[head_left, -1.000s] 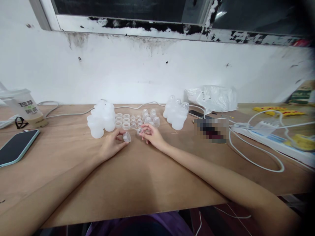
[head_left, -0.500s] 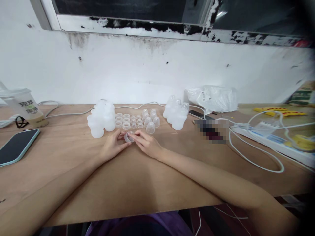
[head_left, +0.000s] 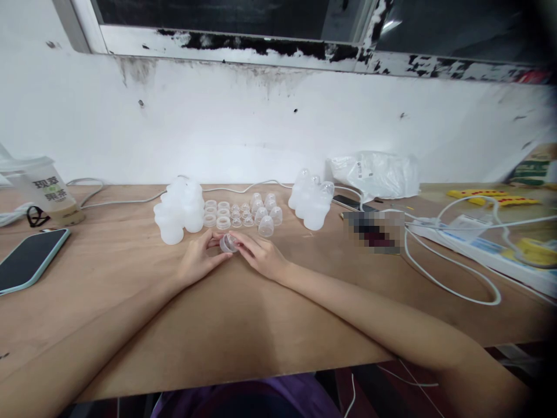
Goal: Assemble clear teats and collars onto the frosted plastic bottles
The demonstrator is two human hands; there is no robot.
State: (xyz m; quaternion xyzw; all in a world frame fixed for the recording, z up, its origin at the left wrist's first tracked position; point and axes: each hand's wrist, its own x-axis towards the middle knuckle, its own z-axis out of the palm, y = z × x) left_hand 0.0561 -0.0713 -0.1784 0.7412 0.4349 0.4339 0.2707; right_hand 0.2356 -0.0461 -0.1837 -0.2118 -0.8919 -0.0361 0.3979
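Observation:
My left hand (head_left: 204,253) is closed, fingers and thumb curled round a clear plastic bottle collar ring (head_left: 225,244) just above the table. Closed against the ring's right side, my right hand (head_left: 260,253) pinches a clear piece that looks like a bottle teat; the fingertips partly hide it. Just beyond my hands stand several stacked collar rings (head_left: 223,222), several small clear teats (head_left: 248,220) and several clear domed caps (head_left: 266,226). Frosted white bottles (head_left: 172,228) cluster behind my left hand. Another group of frosted bottles (head_left: 314,216), with clear domes on top, stands at the right.
A drink cup (head_left: 54,191) and a phone (head_left: 32,259) lie to the left. On the right are a plastic bag (head_left: 376,174), a blurred-out item (head_left: 374,232), looping white cables (head_left: 456,290) and a power strip (head_left: 474,247). A wall (head_left: 217,128) bounds the wooden table (head_left: 209,337).
My right fingers have shifted slightly at the ring's right side, and the clear piece in it shows a little differently. My left hand stays in place.

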